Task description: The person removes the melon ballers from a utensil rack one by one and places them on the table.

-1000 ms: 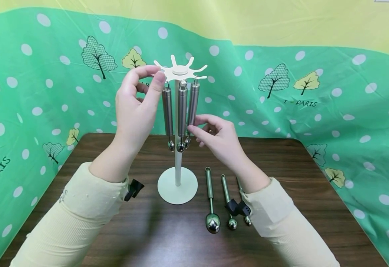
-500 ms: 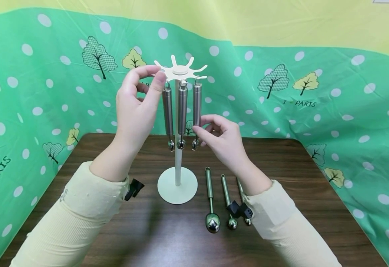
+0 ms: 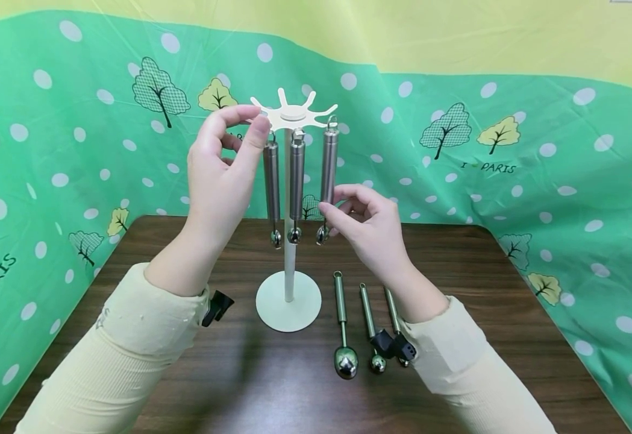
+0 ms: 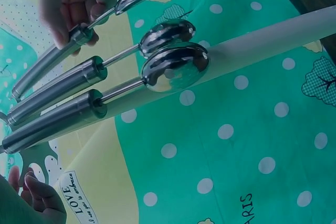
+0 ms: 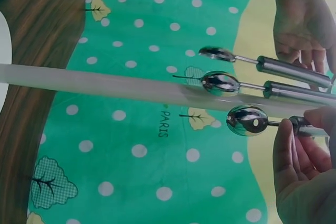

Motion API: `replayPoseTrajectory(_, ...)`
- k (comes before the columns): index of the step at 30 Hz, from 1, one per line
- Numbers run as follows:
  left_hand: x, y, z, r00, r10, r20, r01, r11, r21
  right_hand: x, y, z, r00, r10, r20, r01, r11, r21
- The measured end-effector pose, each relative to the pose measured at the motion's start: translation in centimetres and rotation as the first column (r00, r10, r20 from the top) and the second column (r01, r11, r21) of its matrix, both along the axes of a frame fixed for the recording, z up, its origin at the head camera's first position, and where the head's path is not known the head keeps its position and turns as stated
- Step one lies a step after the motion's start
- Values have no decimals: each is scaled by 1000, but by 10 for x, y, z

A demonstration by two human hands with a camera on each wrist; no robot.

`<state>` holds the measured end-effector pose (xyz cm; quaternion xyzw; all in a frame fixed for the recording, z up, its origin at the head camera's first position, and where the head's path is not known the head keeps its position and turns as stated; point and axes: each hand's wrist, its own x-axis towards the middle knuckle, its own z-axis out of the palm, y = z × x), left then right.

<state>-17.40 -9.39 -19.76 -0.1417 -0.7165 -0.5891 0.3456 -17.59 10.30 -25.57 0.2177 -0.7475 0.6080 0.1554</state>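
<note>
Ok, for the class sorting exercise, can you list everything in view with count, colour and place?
Stand: one, white, on the table
Held spoon: one, silver, at the stand's right
Hanging spoons: two, silver, on the stand
Lying spoons: three, shiny metal, right of the stand's base
Table: one, dark brown, below
Patterned cloth: green and yellow, behind; pieces unclear
Wrist cameras: two, black, at the cuffs
Sleeves: two, cream, forearms
Left hand: one, bare, stand's top left
Right hand: one, bare, holding spoon

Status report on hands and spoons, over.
Right hand pinches one spoon low down. Left hand grips the rack. Two more spoons hang from it. Nothing visibly in the way.
</note>
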Motion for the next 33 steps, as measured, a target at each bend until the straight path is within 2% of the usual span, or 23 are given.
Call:
replayPoseTrajectory(4, 0, 0, 0, 1000, 1, 12, -1, 1000, -1, 3, 3, 1, 1000, -7, -11, 7, 1000, -19)
replayPoseTrajectory(12, 0, 0, 1, 1000, 1, 6, -1, 1000, -6, 12, 14, 2, 999, -40, 23, 41, 999, -19)
replayPoseTrajectory(25, 1, -2, 0, 1000, -2, 7, 2, 1000, -3, 25, 29, -19, 993, -87, 84, 91, 995, -47)
replayPoseTrajectory(33, 1, -2, 1, 1000, -10, 15, 10, 1000, -2, 28, 47, -34, 972, -163, 170, 174, 983, -51)
